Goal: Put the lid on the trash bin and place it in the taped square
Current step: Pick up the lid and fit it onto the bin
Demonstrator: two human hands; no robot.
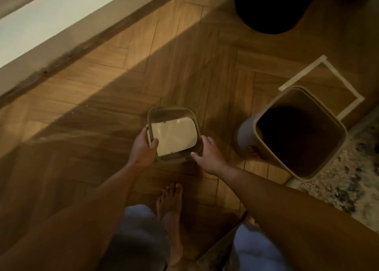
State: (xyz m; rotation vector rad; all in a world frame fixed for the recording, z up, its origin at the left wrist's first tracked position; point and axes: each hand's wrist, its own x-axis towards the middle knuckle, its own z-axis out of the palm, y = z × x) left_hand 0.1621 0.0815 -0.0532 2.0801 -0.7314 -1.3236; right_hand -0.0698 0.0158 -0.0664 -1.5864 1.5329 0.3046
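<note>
Lid [174, 134] in left hand [142, 149] closed grip, right hand [207, 157] grip spread, touching its edge

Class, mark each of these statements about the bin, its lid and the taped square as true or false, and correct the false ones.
1. The lid is already on the trash bin. False: the bin stands open, with the lid apart from it to its left.
2. The left hand grips the lid's edge. True.
3. The bin stands fully inside the taped square. False: it covers only the near part of the square.
4. The right hand is at the lid's right side. True.
5. A patterned rug lies by the bin. True.
</note>
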